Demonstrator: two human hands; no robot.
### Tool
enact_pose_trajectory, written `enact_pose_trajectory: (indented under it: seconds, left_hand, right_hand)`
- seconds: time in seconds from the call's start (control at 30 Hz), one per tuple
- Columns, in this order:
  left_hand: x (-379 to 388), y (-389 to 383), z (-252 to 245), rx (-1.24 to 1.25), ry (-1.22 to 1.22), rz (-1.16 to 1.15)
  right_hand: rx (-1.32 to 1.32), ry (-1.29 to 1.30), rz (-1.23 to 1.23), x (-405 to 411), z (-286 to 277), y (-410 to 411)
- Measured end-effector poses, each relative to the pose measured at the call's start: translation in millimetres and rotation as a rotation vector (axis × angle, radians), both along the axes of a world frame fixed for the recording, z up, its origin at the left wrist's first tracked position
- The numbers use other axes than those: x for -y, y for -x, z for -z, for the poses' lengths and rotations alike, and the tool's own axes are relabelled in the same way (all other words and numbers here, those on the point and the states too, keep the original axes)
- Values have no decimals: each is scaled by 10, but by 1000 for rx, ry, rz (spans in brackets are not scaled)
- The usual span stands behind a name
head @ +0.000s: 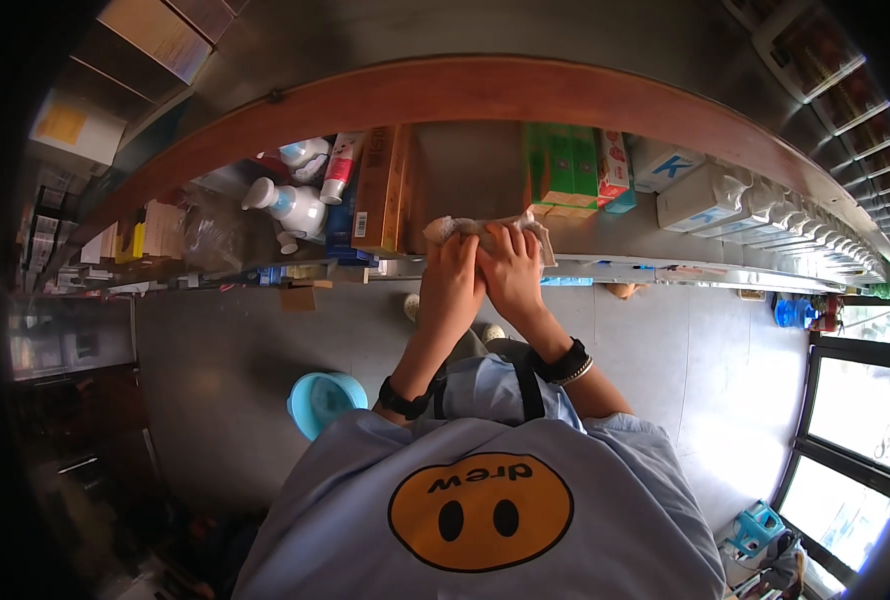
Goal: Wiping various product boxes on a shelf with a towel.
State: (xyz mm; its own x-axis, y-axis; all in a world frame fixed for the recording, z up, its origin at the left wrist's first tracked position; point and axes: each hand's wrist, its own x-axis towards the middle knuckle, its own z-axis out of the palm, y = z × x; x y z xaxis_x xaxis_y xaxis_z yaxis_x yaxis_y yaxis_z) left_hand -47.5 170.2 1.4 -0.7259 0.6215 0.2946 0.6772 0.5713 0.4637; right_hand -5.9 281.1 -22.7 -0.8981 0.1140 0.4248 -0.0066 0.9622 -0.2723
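Both of my hands are at the front edge of a shelf [471, 169], side by side and touching. A pale cloth [546, 244] lies bunched under them. The fingers of my left hand [452, 277] curl over the cloth's left part, and those of my right hand [514, 270] bend over its right part. Orange-brown boxes [377, 191] stand on the shelf just left of the cloth. Green boxes [561, 169] stand to the right, beyond the cloth's right end. How tightly each hand grips is partly hidden by the fingers.
A reddish-brown board [452, 90] runs across above the shelf. White pump bottles [295, 210] and a pink-and-white tube [341, 169] stand left. White packs [700, 196] line the right. A light-blue basin [325, 401] is on the floor, and a blue stool [756, 527] is near the windows.
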Motion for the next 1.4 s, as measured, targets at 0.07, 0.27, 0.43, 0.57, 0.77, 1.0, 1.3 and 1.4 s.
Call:
enact_pose_trajectory:
  seconds: [0.07, 0.27, 0.43, 0.57, 0.77, 1.0, 1.3, 1.4]
  left_hand:
    - [17, -34, -57, 154, -59, 136]
    - [60, -93, -134, 224, -187, 292]
    - [122, -53, -225, 528, -232, 134]
    - [186, -2, -260, 548, -166, 137]
    - [203, -25, -238, 642, -228, 140]
    - [175, -113, -128, 610, -217, 184]
    - [291, -84, -110, 461, -240, 147]
    - [348, -49, -94, 466, -211, 105]
  right_hand:
    - [-13, 22, 76, -61, 6, -115]
    - [-22, -19, 259, -541, -4, -443]
    - [-32, -14, 385, -1012, 23, -713]
    - [-43, -9, 485, -1230, 90, -847]
    - [-8, -22, 539, -1236, 112, -866]
    - [-15, -20, 376, -1036, 83, -759]
    - [19, -29, 101, -218, 6, -193]
    - [13, 6, 40, 34, 15, -33]
